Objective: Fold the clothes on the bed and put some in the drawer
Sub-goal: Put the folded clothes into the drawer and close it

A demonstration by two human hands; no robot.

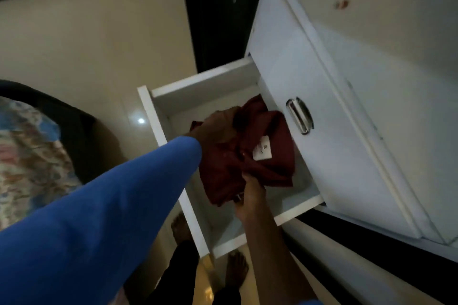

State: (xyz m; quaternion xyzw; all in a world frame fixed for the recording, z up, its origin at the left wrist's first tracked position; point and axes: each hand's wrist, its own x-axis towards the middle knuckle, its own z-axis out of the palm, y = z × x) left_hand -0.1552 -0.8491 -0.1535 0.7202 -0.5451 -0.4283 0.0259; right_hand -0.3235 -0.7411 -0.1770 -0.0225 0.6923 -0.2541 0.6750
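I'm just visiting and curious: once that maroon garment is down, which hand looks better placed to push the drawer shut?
Probably the left arm: its blue sleeve lies across the drawer's front panel, while the right hand is busy gripping the maroon garment inside the drawer.

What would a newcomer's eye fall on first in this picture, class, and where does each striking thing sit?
At centre, a dark red garment with a white label is held over the open white drawer by the left hand and the right hand. The bright blue sleeve fills the lower left. A shiny metal handle glints on the closed front to the right.
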